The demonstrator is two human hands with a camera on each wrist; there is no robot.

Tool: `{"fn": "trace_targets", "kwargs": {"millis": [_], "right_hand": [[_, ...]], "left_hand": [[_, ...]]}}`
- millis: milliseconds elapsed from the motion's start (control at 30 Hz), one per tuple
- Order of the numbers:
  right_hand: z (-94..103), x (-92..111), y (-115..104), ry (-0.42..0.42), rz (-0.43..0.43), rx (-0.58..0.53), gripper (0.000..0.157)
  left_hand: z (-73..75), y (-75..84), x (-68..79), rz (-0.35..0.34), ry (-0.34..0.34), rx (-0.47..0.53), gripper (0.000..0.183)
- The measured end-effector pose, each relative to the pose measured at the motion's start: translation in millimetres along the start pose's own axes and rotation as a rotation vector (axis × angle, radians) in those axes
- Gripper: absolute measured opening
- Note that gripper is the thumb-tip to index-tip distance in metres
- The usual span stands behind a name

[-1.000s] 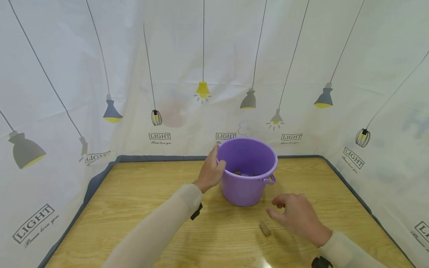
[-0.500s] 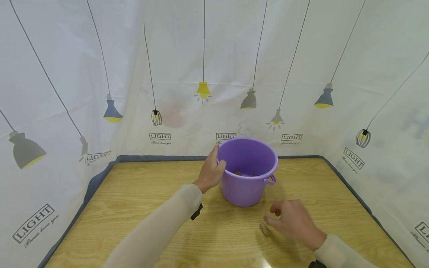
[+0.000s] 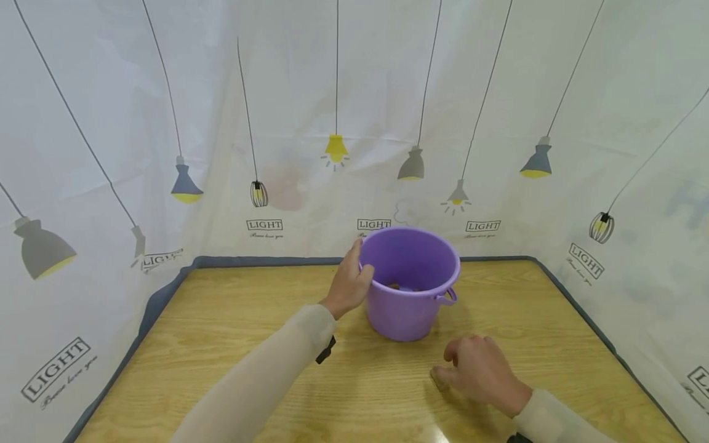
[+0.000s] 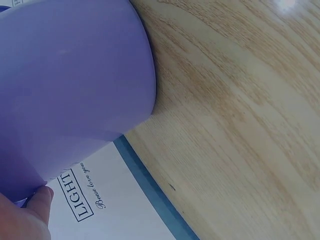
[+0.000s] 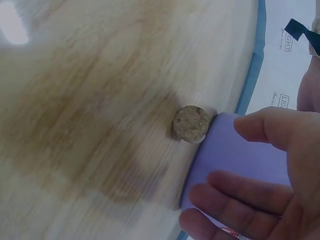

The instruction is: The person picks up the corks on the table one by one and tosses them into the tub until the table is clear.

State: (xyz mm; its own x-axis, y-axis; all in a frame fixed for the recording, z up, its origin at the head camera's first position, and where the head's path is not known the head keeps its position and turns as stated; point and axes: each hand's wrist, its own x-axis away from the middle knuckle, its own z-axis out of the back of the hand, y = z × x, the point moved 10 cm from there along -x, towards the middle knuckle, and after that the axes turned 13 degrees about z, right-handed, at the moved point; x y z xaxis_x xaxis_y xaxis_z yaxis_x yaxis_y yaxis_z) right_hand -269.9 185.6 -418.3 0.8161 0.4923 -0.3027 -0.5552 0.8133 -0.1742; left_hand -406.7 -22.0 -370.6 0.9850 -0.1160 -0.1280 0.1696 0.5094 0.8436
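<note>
My left hand grips the left rim of a purple bucket, its thumb over the edge. In the left wrist view the bucket's smooth wall fills the upper left, with part of that hand at the corner. A brown cork lies on the table in front of the bucket, its round end toward the right wrist camera. My right hand is right at the cork, its thumb overlapping it in the head view. In the right wrist view the thumb and fingers are spread apart beside it.
A few small brown pieces show at the bottom of the bucket. Its handle hangs on the right side. Around the wood-grain table stands a white curtain printed with lamps, with a blue-grey edge strip.
My right hand has come down and slightly left to the cork, which it now partly covers in the head view. The left hand and the bucket have stayed in place.
</note>
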Motion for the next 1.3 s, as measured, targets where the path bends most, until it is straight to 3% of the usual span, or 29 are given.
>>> {"fn": "trace_targets", "kwargs": {"millis": [333,733,1300], "right_hand": [[-8.8,0,-5,-0.043,0.030,0.042,0.031],[-13.0,-1,-14,-0.032,0.091,0.077,0.052],[-13.0,1,-12,-0.062,0.064,0.071,0.052]], "left_hand": [[-1.1,-2.0,-1.7,-0.001,-0.006,0.007,0.074],[-1.6,-2.9,-3.8,-0.008,-0.005,0.015,0.074],[-2.1,-3.6,-4.6,-0.005,0.001,-0.003,0.073]]}}
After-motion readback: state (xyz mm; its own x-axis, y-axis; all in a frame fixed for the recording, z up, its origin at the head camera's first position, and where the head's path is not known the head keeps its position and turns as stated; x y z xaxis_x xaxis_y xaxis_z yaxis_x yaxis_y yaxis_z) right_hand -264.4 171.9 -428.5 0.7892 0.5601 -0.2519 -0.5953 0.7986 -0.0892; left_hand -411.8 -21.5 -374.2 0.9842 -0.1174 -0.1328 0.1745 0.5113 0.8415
